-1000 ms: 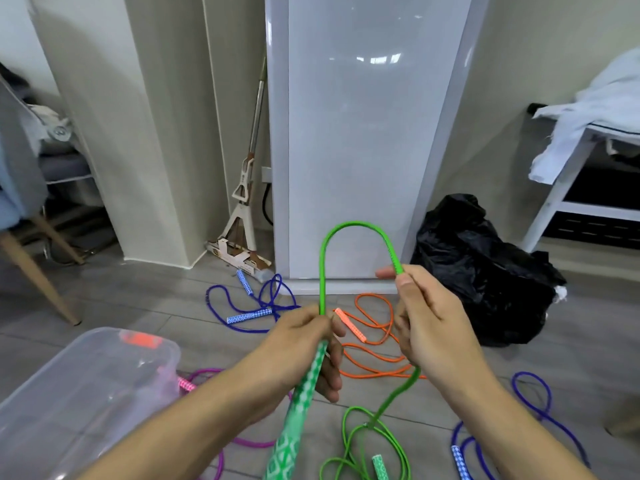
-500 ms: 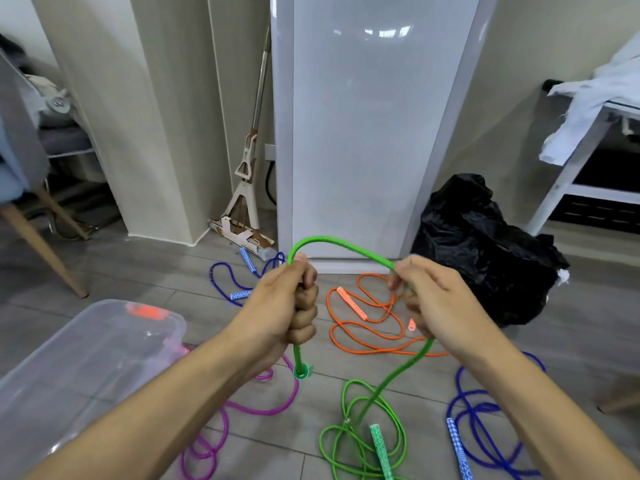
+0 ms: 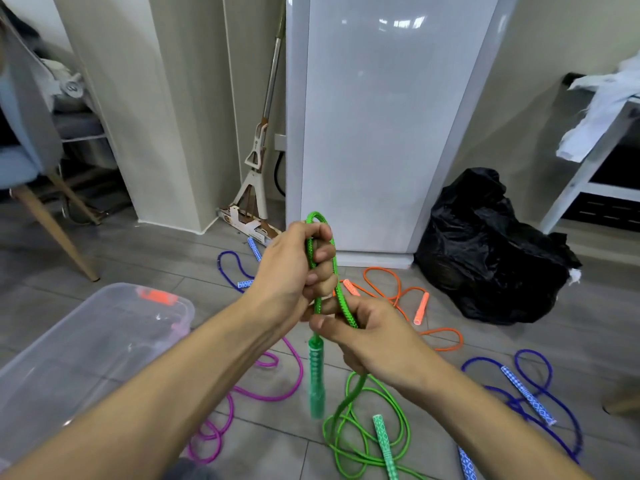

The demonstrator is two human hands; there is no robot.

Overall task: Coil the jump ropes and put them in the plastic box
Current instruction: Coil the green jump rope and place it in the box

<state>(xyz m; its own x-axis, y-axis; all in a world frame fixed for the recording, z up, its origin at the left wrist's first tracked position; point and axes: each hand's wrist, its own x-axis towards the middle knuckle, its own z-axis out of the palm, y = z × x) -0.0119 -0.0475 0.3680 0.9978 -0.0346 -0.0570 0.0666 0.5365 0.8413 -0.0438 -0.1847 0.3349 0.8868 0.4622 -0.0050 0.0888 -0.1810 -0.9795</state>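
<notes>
Green rope: bright green, braided cord, folded into a narrow upright loop with its bend at 12 o'clock. Long axis of loop near vertical, tilted slightly toward 5 o'clock at lower end. Gripped at upper part by left hand, fingers curled round both strands. Pinched just below by right hand, thumb over the cord; hands close together, touching or nearly so. Green handle: translucent, patterned, blurred, hanging straight down toward 6 o'clock beneath the hands. Remainder of cord trailing down to loose loops on the floor at 6 o'clock, second green handle lying among them, pointing roughly 12 to 6. Plastic box: clear, at 8 o'clock on the floor, orange latch on far rim. Orange rope, pink rope and blue ropes lying uncoiled on the floor around.
</notes>
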